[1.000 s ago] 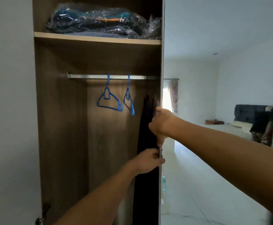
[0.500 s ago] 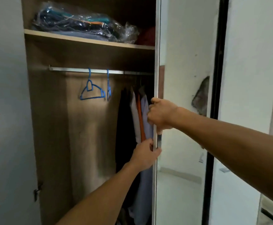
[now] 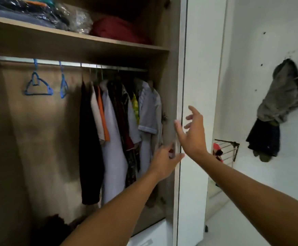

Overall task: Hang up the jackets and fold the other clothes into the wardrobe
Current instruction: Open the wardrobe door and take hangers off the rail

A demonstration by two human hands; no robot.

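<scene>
The wardrobe stands open, its sliding door (image 3: 194, 86) pushed to the right. A metal rail (image 3: 109, 66) carries two bare blue hangers (image 3: 38, 86) on the left and several hung shirts (image 3: 116, 125) on the right. My left hand (image 3: 164, 162) rests against the door's edge with fingers out flat. A little above it, my right hand (image 3: 191, 132) hovers off the door edge with fingers spread, holding nothing.
The upper shelf (image 3: 77, 35) holds plastic-wrapped bundles (image 3: 38, 13) and a red item (image 3: 120, 31). Dark clothing (image 3: 54, 226) lies on the wardrobe floor. On the white wall at right, clothes (image 3: 279, 110) hang from a hook beside a small wire rack (image 3: 226, 151).
The sliding door has travelled right, uncovering the hung shirts. Both hands have let go of its edge; the right one has lifted off and spread.
</scene>
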